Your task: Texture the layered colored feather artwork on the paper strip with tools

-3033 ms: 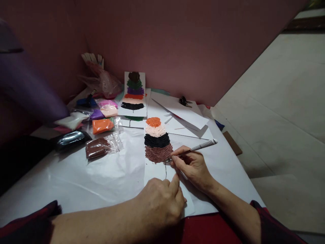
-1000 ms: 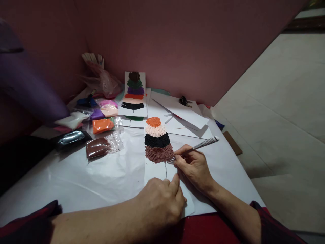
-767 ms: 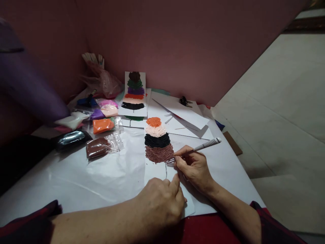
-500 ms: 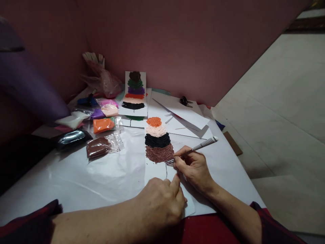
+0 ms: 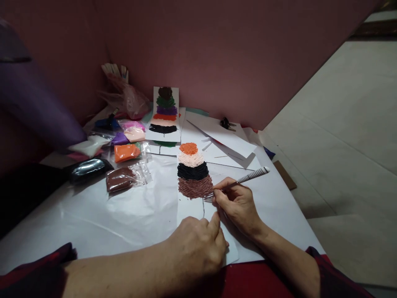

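A white card (image 5: 190, 209) lies in front of me, bearing textured clay bands: orange at the top, then peach, then black (image 5: 192, 170), then brown (image 5: 194, 188). My right hand (image 5: 238, 203) is closed around a fork (image 5: 252, 175) with a striped handle. The fork's tines are at the lower right edge of the brown band; whether they press into it I cannot tell. On the lower part of the card rests my left hand (image 5: 201, 244), index finger stretched towards the drawn stem line, other fingers bent and partly hidden.
Left of the card lie bags of brown clay (image 5: 120, 179), orange clay (image 5: 126, 152) and black clay (image 5: 89, 169), with several others behind. A finished-looking layered card (image 5: 163, 135) leans at the back. Loose paper (image 5: 228, 138) and keys (image 5: 227, 123) lie towards the wall.
The fork and my right hand have shifted very slightly, with the handle end a little farther right. My left hand stays in place.
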Tool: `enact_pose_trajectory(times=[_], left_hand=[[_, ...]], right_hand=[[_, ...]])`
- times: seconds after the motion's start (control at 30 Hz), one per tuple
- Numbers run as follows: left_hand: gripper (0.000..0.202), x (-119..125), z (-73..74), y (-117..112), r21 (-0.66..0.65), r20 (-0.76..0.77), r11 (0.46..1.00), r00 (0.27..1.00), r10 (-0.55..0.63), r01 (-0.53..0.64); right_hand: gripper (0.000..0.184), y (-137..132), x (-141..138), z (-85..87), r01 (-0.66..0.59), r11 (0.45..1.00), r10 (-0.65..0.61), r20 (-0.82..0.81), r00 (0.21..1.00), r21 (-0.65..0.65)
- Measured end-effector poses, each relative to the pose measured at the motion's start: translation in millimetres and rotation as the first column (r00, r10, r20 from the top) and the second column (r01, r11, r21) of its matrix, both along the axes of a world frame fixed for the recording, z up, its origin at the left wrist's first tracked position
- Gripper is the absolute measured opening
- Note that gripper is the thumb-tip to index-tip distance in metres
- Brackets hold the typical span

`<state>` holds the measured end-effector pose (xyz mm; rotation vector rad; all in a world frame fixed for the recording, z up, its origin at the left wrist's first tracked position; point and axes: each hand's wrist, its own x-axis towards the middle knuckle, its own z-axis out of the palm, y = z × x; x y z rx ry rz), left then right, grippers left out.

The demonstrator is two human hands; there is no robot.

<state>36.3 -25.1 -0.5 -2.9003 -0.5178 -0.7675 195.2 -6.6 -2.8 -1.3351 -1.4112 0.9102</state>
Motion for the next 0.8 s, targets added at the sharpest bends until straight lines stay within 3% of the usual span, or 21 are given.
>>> enact_pose_trajectory(times=[0.17,0.37,0.6,0.8], left_hand=[[0.024,0.2,-1.4,-0.7,-0.018,0.010,1.000,1.000,-0.005,0.005],[0.026,0.1,0.1,-0.3,0.000,-0.020,1.000,1.000,-0.001,0.001],[0.025,0.3,-0.7,-0.4,-0.022,-0.019,1.000,1.000,-0.005,0.005],[0.027,-0.1,-0.6,-0.1,-0.001,-0.006,1.000,1.000,-0.003,0.003]], right_hand=[[0.006,-0.3,-0.2,-0.4,-0.066,0.998,0.065,0.060,0.996,0.007],[0.006,0.4,0.3,-4.0,-0.020,1.000,0.021,-0.026,0.999,0.023],[0.007,0.3,-0.9,-0.9,-0.062,0.998,0.062,0.043,0.997,0.016],[0.006,0.8,1.0,-0.8,-0.010,1.000,0.010,0.034,0.999,0.019]])
